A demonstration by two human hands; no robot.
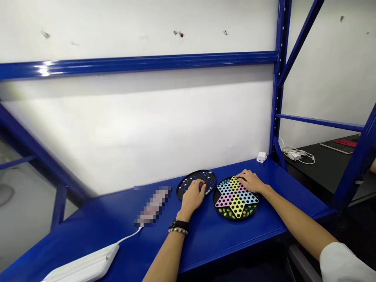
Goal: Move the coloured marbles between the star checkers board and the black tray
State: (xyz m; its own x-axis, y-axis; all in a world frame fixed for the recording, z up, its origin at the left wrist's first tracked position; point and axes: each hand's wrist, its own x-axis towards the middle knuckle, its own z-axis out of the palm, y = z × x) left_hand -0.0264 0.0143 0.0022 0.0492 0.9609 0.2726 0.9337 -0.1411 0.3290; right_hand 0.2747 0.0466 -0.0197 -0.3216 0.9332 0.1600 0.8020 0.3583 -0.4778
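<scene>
The left hand [192, 197] sits curled over a round black perforated disc set with small blue and white pieces [205, 179], its fingertips pressed down among the pieces. Whether it has hold of a piece is hidden, so its grip cannot be told. A black band and a beaded bracelet [178, 226] circle the left wrist. The right hand [249, 182] lies relaxed and unclenched, its fingers resting on the far edge of a round black Chinese checkers board with a yellow, pink and pale-blue star [236, 199], and it holds nothing that shows.

The disc lies just left of that board, nearly touching it, and both rest on a blue steel shelf [205, 243]. Further left of the board are a blurred oblong object [152, 205] and a white cable [127, 235] running to a flat white plastic case [85, 264]. Behind the board sits a small white plug adapter [261, 157]. Right of the board, past a blue steel upright [276, 98], a black table [323, 168] carries a coiled white charger cable [296, 153] and a red item [345, 143].
</scene>
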